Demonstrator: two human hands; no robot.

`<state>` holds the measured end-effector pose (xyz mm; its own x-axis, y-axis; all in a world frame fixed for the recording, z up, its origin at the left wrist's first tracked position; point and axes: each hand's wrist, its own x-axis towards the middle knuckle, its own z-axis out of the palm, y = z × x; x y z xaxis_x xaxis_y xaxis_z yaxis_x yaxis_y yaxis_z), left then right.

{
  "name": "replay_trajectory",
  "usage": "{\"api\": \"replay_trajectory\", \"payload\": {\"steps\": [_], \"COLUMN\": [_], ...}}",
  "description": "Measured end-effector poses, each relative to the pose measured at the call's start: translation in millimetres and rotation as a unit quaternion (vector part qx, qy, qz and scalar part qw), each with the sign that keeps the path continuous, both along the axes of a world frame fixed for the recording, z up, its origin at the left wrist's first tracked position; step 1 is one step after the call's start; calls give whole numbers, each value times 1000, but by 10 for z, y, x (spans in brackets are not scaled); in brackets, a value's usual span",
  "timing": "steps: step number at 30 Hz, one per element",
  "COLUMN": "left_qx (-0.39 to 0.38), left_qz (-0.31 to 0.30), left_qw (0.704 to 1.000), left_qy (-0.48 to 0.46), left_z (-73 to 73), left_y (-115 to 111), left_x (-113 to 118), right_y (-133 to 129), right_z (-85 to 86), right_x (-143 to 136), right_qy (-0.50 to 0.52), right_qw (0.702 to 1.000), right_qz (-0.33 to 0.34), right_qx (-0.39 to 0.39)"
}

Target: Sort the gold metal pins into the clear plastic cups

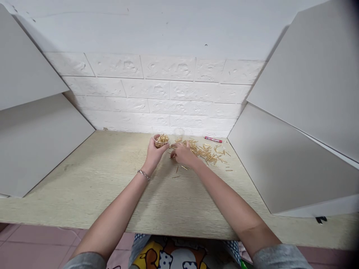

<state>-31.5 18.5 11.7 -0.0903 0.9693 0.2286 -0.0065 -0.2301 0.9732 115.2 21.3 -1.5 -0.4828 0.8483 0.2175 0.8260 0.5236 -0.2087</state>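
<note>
My left hand (155, 151) is wrapped round a small clear cup (162, 143) packed with thin gold-coloured metal sticks (162, 139). The cup is at the back of the table, its mouth tipped toward me. Close by on its right, my right hand (181, 153) is low over the tabletop, its fingers curled down around a few of the same gold sticks (172, 147). How many it grips is hidden. A loose pile of gold sticks (204, 152) spreads out to the right of this hand, and a few single sticks (184, 167) lie nearer to me.
A red marker pen (213, 139) lies behind the pile. A clear round object (178, 132) stands against the white brick-pattern wall (185, 89). Pale panels flank the wooden table (179, 213) at left (36, 142) and right (294, 160). A small black object (321, 219) lies at the right front.
</note>
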Motion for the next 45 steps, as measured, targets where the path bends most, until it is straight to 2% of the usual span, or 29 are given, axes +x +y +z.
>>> {"api": "replay_trajectory", "payload": {"steps": [5,13,26,34,41,45], "left_qx": [-3,-8,-9,-7,-11,-21], "left_qz": [0,-2,0,5,16,21], "left_qw": [1000,1000,1000,1000,1000,1000], "left_qy": [0,-6,-7,-13,-5,3], "left_z": [6,32,50,38,49,54], "left_y": [0,-24,-41,-36,-37,-48], "left_x": [10,20,22,22,41,50], "right_y": [-20,-52,-27,-41,-168,-193], "right_z": [-7,18,-30,-78,-181,-188], "right_x": [-9,-71,-55,-122,-264,-331], "right_qy": [5,3,15,17,31,55], "right_qw": [1000,999,999,996,998,998], "right_qz": [0,4,3,4,-37,-26], "right_qx": [-3,-54,-32,-84,-34,14]}}
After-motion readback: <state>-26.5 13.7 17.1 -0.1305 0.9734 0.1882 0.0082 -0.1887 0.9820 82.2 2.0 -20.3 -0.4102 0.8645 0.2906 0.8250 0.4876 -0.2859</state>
